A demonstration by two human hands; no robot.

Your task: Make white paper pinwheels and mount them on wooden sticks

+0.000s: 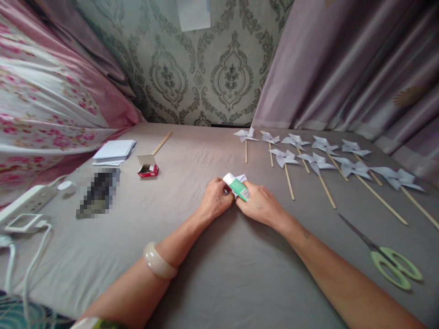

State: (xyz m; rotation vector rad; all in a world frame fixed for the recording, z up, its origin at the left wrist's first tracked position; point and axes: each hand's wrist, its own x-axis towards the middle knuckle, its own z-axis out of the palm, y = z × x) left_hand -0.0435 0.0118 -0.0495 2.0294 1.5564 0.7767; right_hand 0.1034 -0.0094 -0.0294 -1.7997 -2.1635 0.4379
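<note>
My right hand [262,203] is closed around a green-and-white glue stick [239,188], tilted with its white end toward my left hand. Just beside it, my left hand [216,198] has its fingers curled in a pinch on a piece of white folded paper [242,177]. Most of that paper is hidden behind the glue stick and my fingers. Both hands are close together over the middle of the grey cloth [192,256]. On the right lie several white paper pinwheels [284,157] on wooden sticks.
Green-handled scissors [384,256] lie open at the right. To the left are a small open red box [148,171], wooden sticks [162,143], a stack of white paper [114,151], a pixelated dark object [99,193] and a power strip [29,205] with cables.
</note>
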